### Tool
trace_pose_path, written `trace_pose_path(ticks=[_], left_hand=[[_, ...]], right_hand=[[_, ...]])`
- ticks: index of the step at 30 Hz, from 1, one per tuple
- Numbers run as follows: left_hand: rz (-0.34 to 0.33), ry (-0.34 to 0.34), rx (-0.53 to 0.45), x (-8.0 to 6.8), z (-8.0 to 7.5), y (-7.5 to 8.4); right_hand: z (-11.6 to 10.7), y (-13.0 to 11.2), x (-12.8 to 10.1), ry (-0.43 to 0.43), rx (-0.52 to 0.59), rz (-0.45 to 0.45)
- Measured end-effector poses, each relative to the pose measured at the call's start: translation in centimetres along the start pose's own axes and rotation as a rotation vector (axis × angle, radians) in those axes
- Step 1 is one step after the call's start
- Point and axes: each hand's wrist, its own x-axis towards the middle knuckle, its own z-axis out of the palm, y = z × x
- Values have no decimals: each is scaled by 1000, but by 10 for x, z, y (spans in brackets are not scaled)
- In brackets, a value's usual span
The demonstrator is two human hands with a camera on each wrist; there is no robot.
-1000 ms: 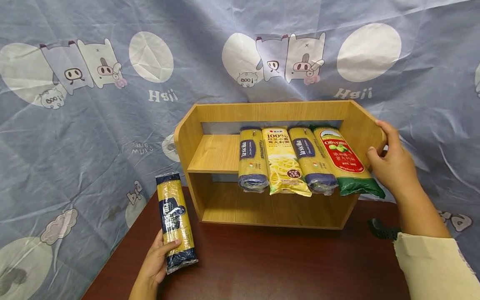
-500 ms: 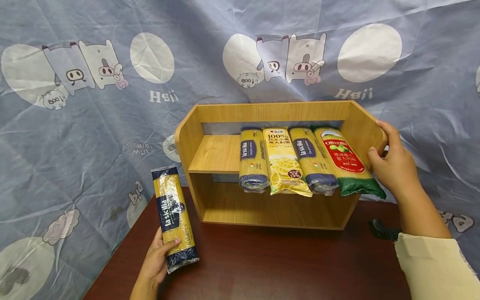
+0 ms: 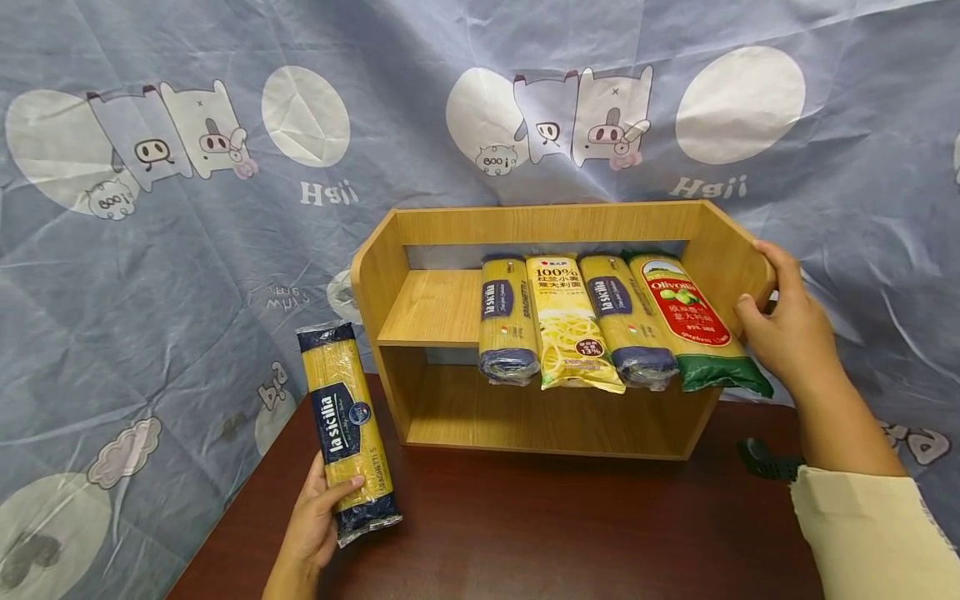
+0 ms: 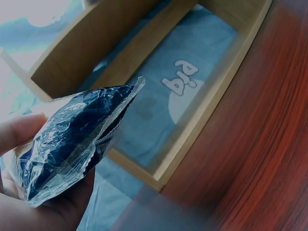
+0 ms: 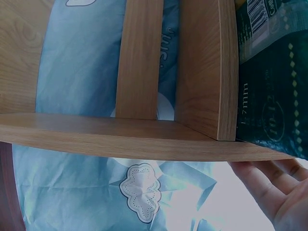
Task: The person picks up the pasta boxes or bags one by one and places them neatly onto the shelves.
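Note:
My left hand (image 3: 312,515) grips the lower part of a spaghetti pack (image 3: 347,408), thumb across its front. The pack is yellow with dark blue ends, stands tilted left of the wooden shelf (image 3: 431,304), and is apart from it. In the left wrist view its crinkled blue end (image 4: 72,134) faces the camera. My right hand (image 3: 797,329) holds the shelf's right side panel, thumb on the near edge and fingers over the outside. Beside that panel lies a green-and-red pasta bag (image 3: 686,308) on the upper board.
On the upper board, left of the green-and-red bag, lie a blue-ended spaghetti pack (image 3: 615,300), a pale yellow pasta bag (image 3: 566,325) and another spaghetti pack (image 3: 507,325). A black object (image 3: 765,462) sits on the dark red table (image 3: 525,517) near the right sleeve. Patterned cloth (image 3: 405,125) hangs behind.
The spaghetti pack in my left hand has tipped, its top moving up and left, and its label shows more squarely. My right hand stays on the shelf panel.

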Motion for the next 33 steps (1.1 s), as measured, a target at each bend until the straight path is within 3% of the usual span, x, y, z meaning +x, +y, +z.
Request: trace_pose_path(ticks=[17,33], left_hand=[[37,-3,-47,-11,18,5],[70,-7,-17,-20,36,23]], right_hand=[[0,0,-1,0,-16,3],[0,0,0,-2,-18,5]])
